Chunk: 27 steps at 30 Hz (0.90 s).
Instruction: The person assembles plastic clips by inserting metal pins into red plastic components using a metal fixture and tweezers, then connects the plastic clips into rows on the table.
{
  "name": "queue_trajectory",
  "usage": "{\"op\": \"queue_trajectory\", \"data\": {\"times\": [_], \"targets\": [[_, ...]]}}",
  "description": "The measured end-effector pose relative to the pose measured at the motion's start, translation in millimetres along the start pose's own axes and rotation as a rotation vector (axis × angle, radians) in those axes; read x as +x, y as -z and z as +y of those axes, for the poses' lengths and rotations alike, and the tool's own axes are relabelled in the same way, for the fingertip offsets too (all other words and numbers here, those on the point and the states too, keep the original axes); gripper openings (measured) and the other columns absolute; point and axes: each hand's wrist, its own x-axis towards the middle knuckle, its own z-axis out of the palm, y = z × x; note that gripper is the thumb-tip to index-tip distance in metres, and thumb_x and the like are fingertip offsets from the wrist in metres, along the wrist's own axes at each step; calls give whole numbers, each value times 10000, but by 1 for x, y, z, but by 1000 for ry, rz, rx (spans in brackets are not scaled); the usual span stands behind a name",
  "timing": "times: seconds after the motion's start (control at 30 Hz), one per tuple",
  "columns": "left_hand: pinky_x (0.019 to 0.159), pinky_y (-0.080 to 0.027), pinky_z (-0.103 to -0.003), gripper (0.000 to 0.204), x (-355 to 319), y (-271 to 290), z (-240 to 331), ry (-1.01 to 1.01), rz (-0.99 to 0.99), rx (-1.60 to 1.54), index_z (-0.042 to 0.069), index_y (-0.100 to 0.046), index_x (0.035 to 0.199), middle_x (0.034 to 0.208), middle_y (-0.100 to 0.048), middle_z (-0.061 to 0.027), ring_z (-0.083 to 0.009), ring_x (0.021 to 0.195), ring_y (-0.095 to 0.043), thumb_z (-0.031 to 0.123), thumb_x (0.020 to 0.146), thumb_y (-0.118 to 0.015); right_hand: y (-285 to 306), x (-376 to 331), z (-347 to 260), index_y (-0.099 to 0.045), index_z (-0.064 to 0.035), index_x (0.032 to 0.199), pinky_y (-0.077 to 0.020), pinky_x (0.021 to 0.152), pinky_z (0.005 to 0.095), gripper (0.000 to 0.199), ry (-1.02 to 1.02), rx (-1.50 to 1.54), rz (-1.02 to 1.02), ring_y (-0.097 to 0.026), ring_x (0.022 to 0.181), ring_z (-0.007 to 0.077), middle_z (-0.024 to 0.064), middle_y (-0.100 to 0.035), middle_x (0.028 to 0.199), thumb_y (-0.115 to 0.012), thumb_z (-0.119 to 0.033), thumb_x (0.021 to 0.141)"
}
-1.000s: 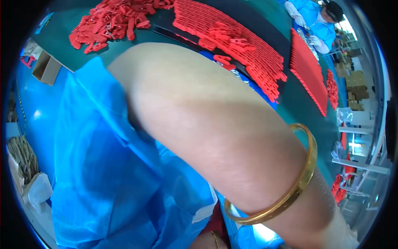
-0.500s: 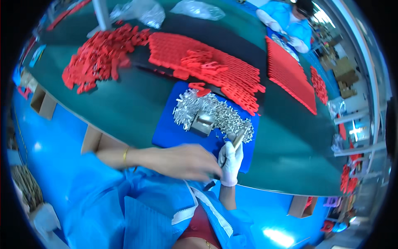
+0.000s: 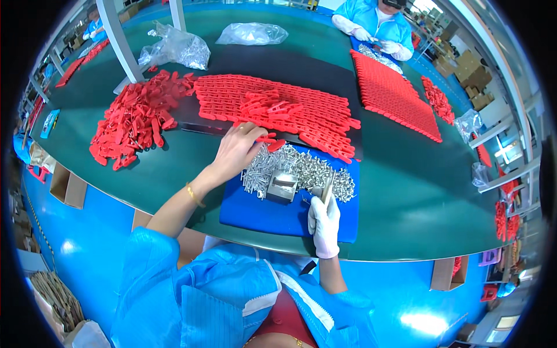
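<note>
My bare left hand point(image 3: 237, 149) reaches to the near edge of the red rows. Its fingertips close around a red plastic clip point(image 3: 271, 141) at the top of the blue mat point(image 3: 261, 216). In my gloved right hand point(image 3: 325, 227) are metal tweezers point(image 3: 329, 187), tips pointing away from me beside the heap of small silver metal parts point(image 3: 333, 169). A small steel block point(image 3: 282, 187) with a slot in its top sits on the mat between my hands.
Rows of red clips point(image 3: 223, 95) lie on a black board beyond the mat, a loose red pile point(image 3: 136, 119) to the left. Clear plastic bags point(image 3: 252, 33) and a grey post point(image 3: 120, 43) stand farther back. A co-worker point(image 3: 377, 26) works across the green table point(image 3: 406, 197).
My left hand has moved from beside my right hand, up and away to the red clips by the rows. My right hand keeps the tweezers in about the same place. The view has tilted.
</note>
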Motion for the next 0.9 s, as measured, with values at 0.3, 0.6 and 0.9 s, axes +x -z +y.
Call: {"op": "queue_trajectory", "data": {"times": [0.3, 0.6, 0.9], "targets": [[716, -447, -337, 246, 7, -30, -29, -113, -25, 276, 52, -587, 985, 884, -635, -74, -254, 777, -603, 65, 752, -664, 2, -6, 3, -487, 6, 1182, -257, 360, 184, 297, 2, 28, 10, -321, 414, 51, -8, -433, 590, -506, -151, 930], [758, -444, -342, 229, -24, -3, 31, -19, -141, -286, 63, -591, 968, 883, -614, -61, -239, 765, -572, 76, 758, -679, 8, -4, 2, -504, -14, 1204, -271, 393, 179, 316, -24, 37, 5, -344, 453, 43, -14, -454, 641, -536, -164, 927], [797, -428, -315, 132, -29, -23, 46, -463, -332, 299, 74, -571, 870, 979, -583, -56, -230, 849, -557, 110, 776, -658, 8, -3, 0, -511, -19, 1202, -269, 397, 177, 316, -49, 13, -16, -345, 459, 37, -19, -453, 652, -539, -172, 928]]}}
